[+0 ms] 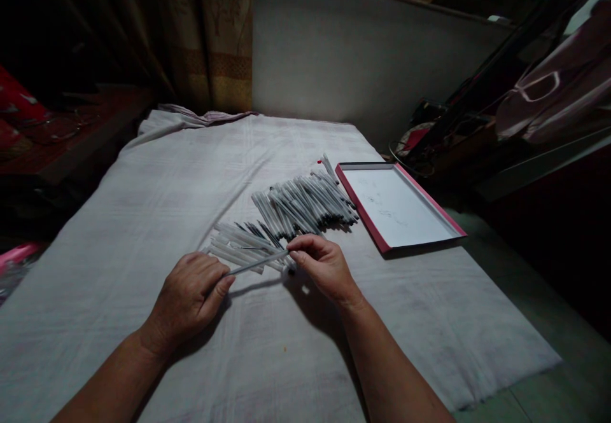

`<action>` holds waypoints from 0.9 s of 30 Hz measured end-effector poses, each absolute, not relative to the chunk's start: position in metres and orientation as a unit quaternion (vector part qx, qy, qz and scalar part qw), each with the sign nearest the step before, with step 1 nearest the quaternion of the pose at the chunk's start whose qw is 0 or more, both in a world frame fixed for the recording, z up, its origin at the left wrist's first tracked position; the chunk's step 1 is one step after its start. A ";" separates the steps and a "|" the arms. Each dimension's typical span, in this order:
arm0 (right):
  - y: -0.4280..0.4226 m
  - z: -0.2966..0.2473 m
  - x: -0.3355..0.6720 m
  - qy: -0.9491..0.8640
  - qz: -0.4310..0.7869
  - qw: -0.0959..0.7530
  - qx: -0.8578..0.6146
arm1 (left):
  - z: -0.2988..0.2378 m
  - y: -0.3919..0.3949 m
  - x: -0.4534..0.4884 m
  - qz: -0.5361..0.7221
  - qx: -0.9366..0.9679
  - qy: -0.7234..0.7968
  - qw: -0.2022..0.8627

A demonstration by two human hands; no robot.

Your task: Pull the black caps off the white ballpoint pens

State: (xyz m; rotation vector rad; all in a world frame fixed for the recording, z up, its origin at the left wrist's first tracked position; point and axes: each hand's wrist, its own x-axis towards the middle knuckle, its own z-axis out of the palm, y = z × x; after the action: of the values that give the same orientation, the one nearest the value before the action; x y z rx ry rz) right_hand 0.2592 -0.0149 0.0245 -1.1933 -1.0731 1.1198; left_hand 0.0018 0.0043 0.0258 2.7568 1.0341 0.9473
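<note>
A slim grey pen [258,264] stretches between my two hands above the cloth. My left hand [191,292] is closed round its left end. At the other end, the thumb and fingertips of my right hand [322,267] pinch the tip. Just beyond lie loose pale pen barrels [238,248], with several thin dark sticks [267,232] among them. Further back is a large heap of clear pens [305,200] with dark ends, laid roughly side by side. My right hand partly hides the near edge of the pens.
A shallow red-edged box lid [420,210] with a white inside lies right of the heap. A small red piece [319,162] sits behind the pens. The pale cloth [143,200] covers the table, whose right edge drops to a tiled floor [515,302]. A curtain [229,35] hangs behind.
</note>
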 end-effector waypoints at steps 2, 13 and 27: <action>-0.015 0.025 0.259 -0.459 0.468 0.569 -0.496 | 0.026 0.005 0.002 0.309 0.894 0.325 0.022; -0.011 0.028 0.258 -0.416 0.474 0.572 -0.524 | 0.020 0.005 -0.001 0.352 0.863 0.363 0.010; -0.013 0.007 0.260 -0.516 0.285 0.493 -0.640 | 0.016 0.008 -0.007 0.354 0.854 0.380 -0.031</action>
State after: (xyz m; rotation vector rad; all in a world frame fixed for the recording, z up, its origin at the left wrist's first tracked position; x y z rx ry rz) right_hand 0.2598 -0.0126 0.0066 -1.5518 -1.2521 0.6923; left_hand -0.0068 0.0082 0.0156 2.7366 1.2194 1.1354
